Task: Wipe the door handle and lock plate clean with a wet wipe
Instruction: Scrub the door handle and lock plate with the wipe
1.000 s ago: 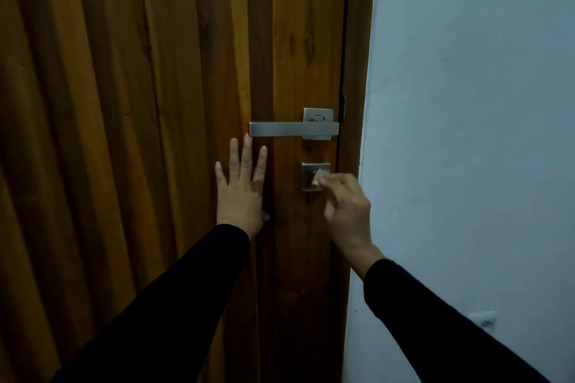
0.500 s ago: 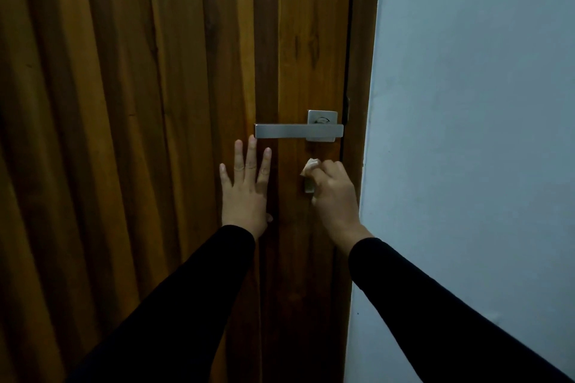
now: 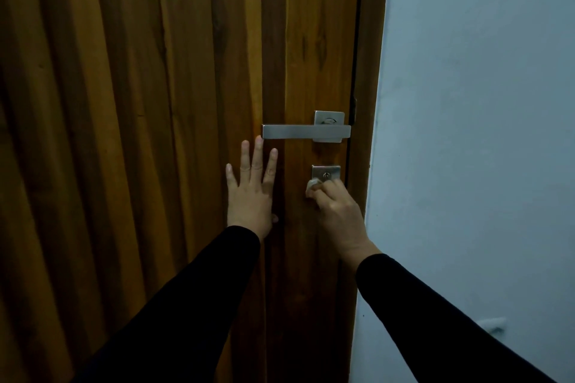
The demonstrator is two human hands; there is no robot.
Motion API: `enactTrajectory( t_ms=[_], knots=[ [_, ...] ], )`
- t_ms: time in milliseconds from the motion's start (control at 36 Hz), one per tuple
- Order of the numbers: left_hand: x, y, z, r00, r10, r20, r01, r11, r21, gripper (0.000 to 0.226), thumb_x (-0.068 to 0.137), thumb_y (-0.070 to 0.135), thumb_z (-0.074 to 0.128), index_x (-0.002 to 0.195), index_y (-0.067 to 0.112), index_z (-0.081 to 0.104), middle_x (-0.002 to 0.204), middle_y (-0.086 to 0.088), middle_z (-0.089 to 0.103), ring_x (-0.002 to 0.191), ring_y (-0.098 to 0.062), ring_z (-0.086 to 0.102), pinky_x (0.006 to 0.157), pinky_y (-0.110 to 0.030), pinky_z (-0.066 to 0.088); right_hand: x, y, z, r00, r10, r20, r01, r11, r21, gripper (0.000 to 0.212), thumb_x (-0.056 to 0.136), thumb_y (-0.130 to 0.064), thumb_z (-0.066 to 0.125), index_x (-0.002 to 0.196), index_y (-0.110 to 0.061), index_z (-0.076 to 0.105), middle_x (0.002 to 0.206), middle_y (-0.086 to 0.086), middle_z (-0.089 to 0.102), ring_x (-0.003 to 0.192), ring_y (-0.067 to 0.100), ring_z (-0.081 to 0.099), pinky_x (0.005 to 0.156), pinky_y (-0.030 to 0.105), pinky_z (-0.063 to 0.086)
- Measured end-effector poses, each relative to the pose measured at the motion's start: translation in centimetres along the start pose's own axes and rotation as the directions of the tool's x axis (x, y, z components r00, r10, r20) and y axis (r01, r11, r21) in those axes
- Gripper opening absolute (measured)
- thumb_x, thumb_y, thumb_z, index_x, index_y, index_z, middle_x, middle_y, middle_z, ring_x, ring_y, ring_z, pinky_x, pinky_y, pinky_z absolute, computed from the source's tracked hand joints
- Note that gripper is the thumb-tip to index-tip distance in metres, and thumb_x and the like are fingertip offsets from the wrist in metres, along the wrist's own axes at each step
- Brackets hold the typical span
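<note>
A silver lever door handle [image 3: 305, 131] juts left from its square rose on a brown wooden door [image 3: 155, 134]. Below it sits a small square lock plate [image 3: 326, 172] with a keyhole. My right hand [image 3: 337, 211] is shut on a bunched white wet wipe [image 3: 312, 186], pressed against the plate's lower left corner; the plate's lower edge is hidden by my fingers. My left hand [image 3: 251, 190] lies flat on the door with fingers spread, its fingertips just under the lever's free end.
The door frame [image 3: 367, 102] runs down the right of the door, and a pale blue-grey wall [image 3: 482, 134] fills the right side. A small pale fitting [image 3: 494, 325] sits low on that wall.
My right hand has slid down with the wipe, from covering the lock plate to its lower edge, uncovering the keyhole. The left hand has stayed flat on the door.
</note>
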State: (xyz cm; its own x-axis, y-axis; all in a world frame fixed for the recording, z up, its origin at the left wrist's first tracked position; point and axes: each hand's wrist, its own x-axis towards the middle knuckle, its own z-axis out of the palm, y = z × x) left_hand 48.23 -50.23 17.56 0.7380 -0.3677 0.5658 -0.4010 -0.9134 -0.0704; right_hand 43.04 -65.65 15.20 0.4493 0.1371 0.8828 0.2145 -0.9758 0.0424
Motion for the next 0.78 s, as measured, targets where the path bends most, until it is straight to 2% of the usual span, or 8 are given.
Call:
enactTrajectory(
  t_ms=[250,306,389,472,528,583,667,778],
  knots=[
    [-0.2,-0.8,-0.2,1.0,-0.01,-0.003,0.01,1.0,0.018,0.134,0.07,0.049,0.074,0.135,0.022,-0.04,0.135,-0.008,-0.054,0.13,-0.032,-0.042,0.109,-0.055,-0.01,-1.3,0.4,0.6,0.998,0.022,0.067,-0.023,1.0,0.008,0.016,0.068,0.009,0.073,0.079,-0.002,0.068,0.077,0.011,0.063,0.071,0.025,0.061,0.051,0.022,0.047],
    [-0.3,-0.7,-0.2,1.0,-0.015,-0.002,0.015,1.0,0.011,0.134,0.07,0.048,0.074,0.135,0.023,-0.04,0.134,-0.008,-0.055,0.128,-0.031,-0.044,0.107,-0.054,-0.013,-2.1,0.9,0.2,0.994,0.059,0.089,-0.062,0.998,0.032,0.025,0.058,0.014,0.074,0.077,-0.001,0.067,0.076,0.013,0.063,0.07,0.028,0.061,0.052,0.022,0.046],
    [-0.2,-0.7,-0.1,1.0,-0.019,-0.007,0.019,1.0,0.001,0.133,0.07,0.045,0.075,0.136,0.023,-0.039,0.135,-0.008,-0.055,0.127,-0.03,-0.045,0.106,-0.055,-0.014,-2.8,1.2,-0.5,0.993,0.088,0.083,-0.095,0.992,0.081,0.038,0.05,0.021,0.071,0.083,0.003,0.067,0.083,0.019,0.064,0.074,0.033,0.064,0.057,0.033,0.056],
    [0.0,-0.7,-0.1,1.0,-0.024,-0.004,0.024,1.0,-0.002,0.133,0.07,0.044,0.076,0.136,0.023,-0.038,0.135,-0.007,-0.054,0.127,-0.031,-0.045,0.105,-0.055,-0.014,-1.3,1.0,-1.6,0.991,0.121,-0.053,-0.113,0.985,0.132,0.034,0.061,0.022,0.06,0.089,0.003,0.067,0.089,0.021,0.065,0.081,0.033,0.064,0.073,0.032,0.053],
    [0.0,-0.7,-0.2,1.0,-0.023,0.003,0.023,1.0,-0.007,0.135,0.069,0.044,0.076,0.135,0.024,-0.039,0.133,-0.007,-0.056,0.127,-0.03,-0.046,0.105,-0.055,-0.014,0.0,1.0,-2.3,0.973,0.169,-0.155,-0.145,0.977,0.155,0.028,0.07,0.018,0.058,0.092,0.003,0.067,0.089,0.021,0.065,0.084,0.033,0.062,0.076,0.03,0.05],
    [-0.1,-0.7,-0.2,1.0,-0.026,0.004,0.026,1.0,0.003,0.136,0.068,0.046,0.076,0.135,0.023,-0.04,0.133,-0.007,-0.057,0.127,-0.03,-0.046,0.106,-0.055,-0.013,1.2,1.3,-2.7,0.959,0.203,-0.199,-0.172,0.972,0.16,0.023,0.076,0.013,0.06,0.094,0.002,0.068,0.091,0.02,0.065,0.087,0.032,0.062,0.078,0.029,0.048],
    [-0.2,-0.6,-0.2,1.0,-0.025,0.007,0.025,1.0,0.001,0.136,0.068,0.046,0.077,0.135,0.023,-0.039,0.133,-0.007,-0.056,0.128,-0.031,-0.044,0.107,-0.056,-0.012,2.5,1.8,-2.6,0.969,0.203,-0.141,-0.183,0.972,0.145,0.022,0.079,0.009,0.061,0.099,0.002,0.068,0.097,0.02,0.064,0.092,0.032,0.06,0.08,0.028,0.046],
    [-0.1,-0.6,-0.3,1.0,-0.024,0.011,0.024,1.0,-0.012,0.136,0.068,0.044,0.077,0.135,0.024,-0.039,0.133,-0.006,-0.057,0.127,-0.03,-0.046,0.107,-0.056,-0.012,2.5,1.8,-1.6,0.977,0.201,-0.067,-0.191,0.973,0.132,0.022,0.081,0.008,0.06,0.1,0.004,0.068,0.098,0.02,0.063,0.092,0.033,0.059,0.081,0.037,0.053]
  ],
)
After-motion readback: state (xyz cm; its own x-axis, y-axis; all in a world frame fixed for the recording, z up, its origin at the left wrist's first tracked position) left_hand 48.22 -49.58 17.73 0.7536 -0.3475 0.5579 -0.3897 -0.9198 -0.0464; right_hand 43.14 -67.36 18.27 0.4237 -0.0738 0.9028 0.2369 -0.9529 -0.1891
